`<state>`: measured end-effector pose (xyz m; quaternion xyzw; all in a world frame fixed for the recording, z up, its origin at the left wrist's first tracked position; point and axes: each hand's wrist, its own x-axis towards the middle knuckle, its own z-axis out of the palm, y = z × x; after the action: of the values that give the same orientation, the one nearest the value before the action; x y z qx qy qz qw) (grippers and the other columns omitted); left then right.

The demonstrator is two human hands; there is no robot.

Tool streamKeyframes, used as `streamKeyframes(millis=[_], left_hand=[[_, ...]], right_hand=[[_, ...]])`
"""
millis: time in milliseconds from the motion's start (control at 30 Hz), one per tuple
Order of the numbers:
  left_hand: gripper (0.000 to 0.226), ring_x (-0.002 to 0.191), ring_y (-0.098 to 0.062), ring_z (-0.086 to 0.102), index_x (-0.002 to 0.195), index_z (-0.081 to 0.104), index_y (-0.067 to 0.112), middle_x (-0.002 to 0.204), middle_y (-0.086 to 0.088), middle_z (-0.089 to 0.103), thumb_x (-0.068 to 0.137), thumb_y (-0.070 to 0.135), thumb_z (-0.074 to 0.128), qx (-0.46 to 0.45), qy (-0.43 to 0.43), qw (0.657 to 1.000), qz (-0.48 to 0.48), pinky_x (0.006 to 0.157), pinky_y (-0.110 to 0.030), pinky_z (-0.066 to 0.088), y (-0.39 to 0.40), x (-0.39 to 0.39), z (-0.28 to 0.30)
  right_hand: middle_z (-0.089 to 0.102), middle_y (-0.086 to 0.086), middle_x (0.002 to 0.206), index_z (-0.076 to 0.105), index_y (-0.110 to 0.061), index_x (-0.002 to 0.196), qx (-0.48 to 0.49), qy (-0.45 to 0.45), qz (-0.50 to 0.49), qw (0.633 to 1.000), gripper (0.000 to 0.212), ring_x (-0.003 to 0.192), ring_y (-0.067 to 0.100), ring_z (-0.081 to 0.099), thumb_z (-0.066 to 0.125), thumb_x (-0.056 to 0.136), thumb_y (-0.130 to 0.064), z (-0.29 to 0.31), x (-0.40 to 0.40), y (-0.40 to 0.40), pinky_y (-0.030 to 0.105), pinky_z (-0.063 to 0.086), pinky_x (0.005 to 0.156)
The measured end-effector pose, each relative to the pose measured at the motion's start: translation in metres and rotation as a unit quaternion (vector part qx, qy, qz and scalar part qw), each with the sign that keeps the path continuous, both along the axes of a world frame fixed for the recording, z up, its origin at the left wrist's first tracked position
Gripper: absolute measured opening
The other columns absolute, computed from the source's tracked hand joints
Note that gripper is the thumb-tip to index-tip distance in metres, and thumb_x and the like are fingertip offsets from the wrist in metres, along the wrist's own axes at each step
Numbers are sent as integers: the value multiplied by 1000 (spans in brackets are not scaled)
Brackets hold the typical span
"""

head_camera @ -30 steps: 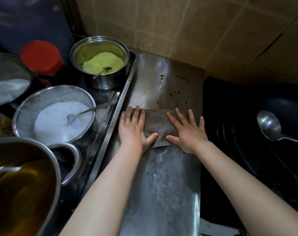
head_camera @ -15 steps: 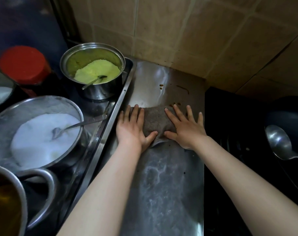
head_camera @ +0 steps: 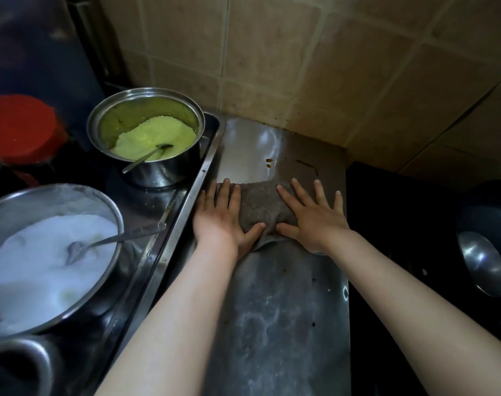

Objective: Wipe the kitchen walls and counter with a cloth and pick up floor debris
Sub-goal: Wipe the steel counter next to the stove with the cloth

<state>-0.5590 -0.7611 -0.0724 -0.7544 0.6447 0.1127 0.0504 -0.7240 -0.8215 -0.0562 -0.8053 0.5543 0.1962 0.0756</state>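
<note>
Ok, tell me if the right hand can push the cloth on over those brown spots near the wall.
Probably yes. The right hand lies flat on the cloth, and the brown spots sit just beyond the cloth's far edge on bare steel counter, with nothing standing between them.

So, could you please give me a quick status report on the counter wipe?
Both hands, left and right, flat on the grey cloth, no grip. Cloth on the steel counter. Brown spots ahead, unwiped. Path clear to the wall.

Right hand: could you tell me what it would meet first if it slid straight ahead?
Probably the brown streak on the steel counter just past the right hand, then the tiled wall.
</note>
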Motion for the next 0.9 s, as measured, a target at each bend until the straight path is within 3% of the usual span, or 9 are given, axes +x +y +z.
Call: streamKeyframes(millis=[900], left_hand=[[91, 146, -27, -12, 150, -8, 16, 159, -4, -11, 85, 74, 17, -25, -8, 1000, -9, 117, -39, -6, -83, 8, -1]], right_hand=[[-25, -13, 155, -18, -47, 144, -9, 12, 6, 1000, 77, 143, 27, -25, 28, 87, -71, 2, 3, -79, 60, -9, 111]])
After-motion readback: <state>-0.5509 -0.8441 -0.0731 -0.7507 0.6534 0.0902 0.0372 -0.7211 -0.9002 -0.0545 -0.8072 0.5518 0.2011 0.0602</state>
